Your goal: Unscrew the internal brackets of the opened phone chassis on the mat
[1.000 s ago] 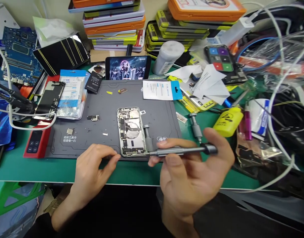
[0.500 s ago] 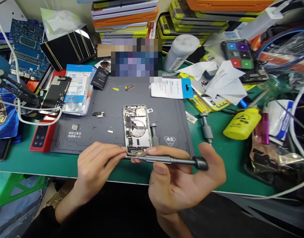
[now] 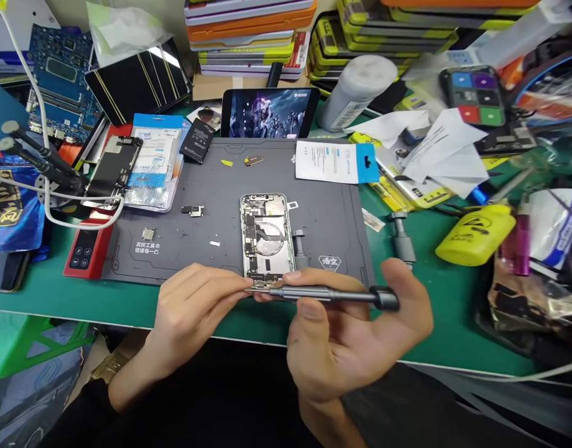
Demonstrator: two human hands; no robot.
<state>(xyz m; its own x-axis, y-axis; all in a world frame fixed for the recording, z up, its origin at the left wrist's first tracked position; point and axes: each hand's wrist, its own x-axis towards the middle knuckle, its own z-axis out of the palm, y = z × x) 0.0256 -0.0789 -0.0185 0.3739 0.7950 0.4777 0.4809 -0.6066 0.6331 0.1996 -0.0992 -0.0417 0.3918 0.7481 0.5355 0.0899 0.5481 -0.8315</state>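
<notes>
Hands meet just above the near edge of a grey mat (image 3: 183, 205). Right hand (image 3: 355, 339) cradles a screwdriver (image 3: 327, 294) level, palm up, fingers curled under the shaft and thumb by the cap, so its tip points left. Left hand (image 3: 192, 305) pinches that tip between thumb and forefinger; whether a screw sits there is too small to tell. Phone (image 3: 266, 239), opened with its insides bared, lies flat on the mat just behind the tip, handy to both hands.

The screwdriver (image 3: 323, 294) tip is hidden behind the left hand (image 3: 192, 308). The stacked cases (image 3: 251, 28) are cut off above. Small parts (image 3: 193, 210) on the mat (image 3: 332, 211) cannot be identified.
</notes>
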